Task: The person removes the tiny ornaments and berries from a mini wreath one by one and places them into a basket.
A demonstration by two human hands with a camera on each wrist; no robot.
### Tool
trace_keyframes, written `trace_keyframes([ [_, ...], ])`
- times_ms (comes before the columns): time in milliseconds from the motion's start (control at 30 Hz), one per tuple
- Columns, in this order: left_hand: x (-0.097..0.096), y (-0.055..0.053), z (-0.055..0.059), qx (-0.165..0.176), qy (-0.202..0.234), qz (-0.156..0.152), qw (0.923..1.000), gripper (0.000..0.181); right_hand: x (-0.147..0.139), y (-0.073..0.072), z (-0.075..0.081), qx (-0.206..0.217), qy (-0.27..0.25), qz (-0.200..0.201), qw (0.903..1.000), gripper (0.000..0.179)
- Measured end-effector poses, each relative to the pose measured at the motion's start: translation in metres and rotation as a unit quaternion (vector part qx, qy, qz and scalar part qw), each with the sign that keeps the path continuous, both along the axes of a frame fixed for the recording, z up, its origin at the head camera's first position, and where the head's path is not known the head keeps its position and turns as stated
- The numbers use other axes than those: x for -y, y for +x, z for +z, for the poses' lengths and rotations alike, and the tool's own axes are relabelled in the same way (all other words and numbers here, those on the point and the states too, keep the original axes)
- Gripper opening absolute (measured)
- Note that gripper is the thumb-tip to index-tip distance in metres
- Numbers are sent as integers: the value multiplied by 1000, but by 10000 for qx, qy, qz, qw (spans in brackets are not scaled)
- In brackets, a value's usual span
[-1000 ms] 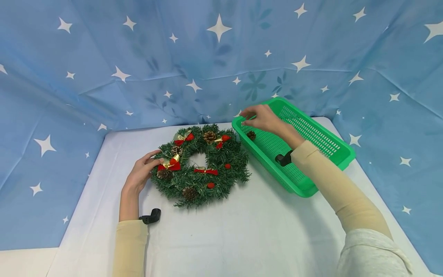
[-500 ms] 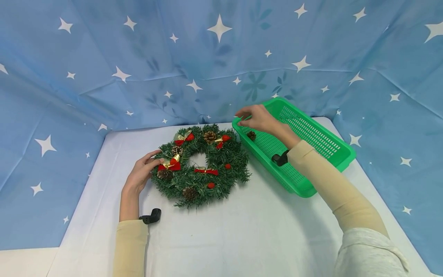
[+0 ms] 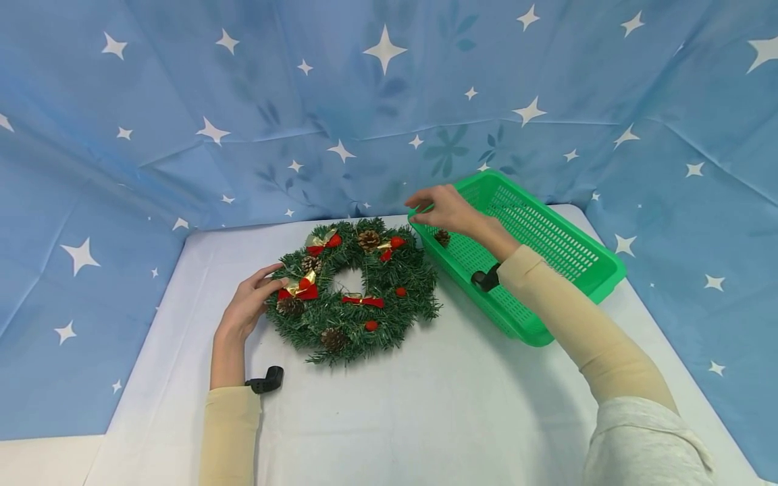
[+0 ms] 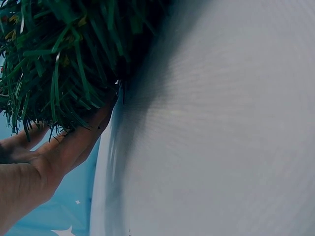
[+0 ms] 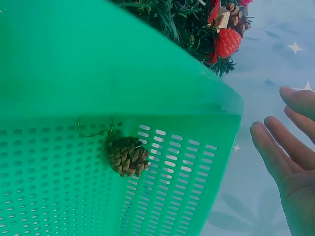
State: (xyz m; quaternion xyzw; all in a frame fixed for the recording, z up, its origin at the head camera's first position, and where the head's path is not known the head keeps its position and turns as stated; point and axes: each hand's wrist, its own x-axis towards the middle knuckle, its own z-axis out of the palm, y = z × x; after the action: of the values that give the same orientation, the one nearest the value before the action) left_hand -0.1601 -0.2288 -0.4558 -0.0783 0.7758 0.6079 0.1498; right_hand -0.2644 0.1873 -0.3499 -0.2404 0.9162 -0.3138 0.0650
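A green artificial Christmas wreath [image 3: 404, 270] with red-and-gold bows, red berries and several pinecones lies on the white table. My left hand [image 3: 246, 307] grips its left edge, thumb on top by a bow; in the left wrist view the fingers [image 4: 71, 147] reach under the greenery. Above the back left corner of a green plastic basket [image 3: 562, 217] hovers my right hand [image 3: 450, 210], fingers loosely bent with nothing between them. Inside the basket, near that corner, a loose pinecone [image 5: 129, 157] with a thin gold wire loop lies on the perforated bottom.
Blue cloth [image 3: 383, 94] with white stars hangs behind and along both sides of the table [image 3: 389, 418]. The basket stands at an angle, its left end close to the wreath. A black wrist camera [image 3: 486, 278] sits on the right sleeve, over the basket.
My right hand has drifted a little to the left, toward the basket's corner and the wreath. The left hand, wreath, basket and loose pinecone stay where they were.
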Motion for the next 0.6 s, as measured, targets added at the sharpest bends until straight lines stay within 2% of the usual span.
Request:
trace_keyframes([
  [233,0,1,-1,8,133,-8,9999,70,5,1,0,-16,-30,20,10000,36],
  [600,-1,1,0,-94,13,-18,10000,68,12,0,1,-83,-46,223,9997,36],
])
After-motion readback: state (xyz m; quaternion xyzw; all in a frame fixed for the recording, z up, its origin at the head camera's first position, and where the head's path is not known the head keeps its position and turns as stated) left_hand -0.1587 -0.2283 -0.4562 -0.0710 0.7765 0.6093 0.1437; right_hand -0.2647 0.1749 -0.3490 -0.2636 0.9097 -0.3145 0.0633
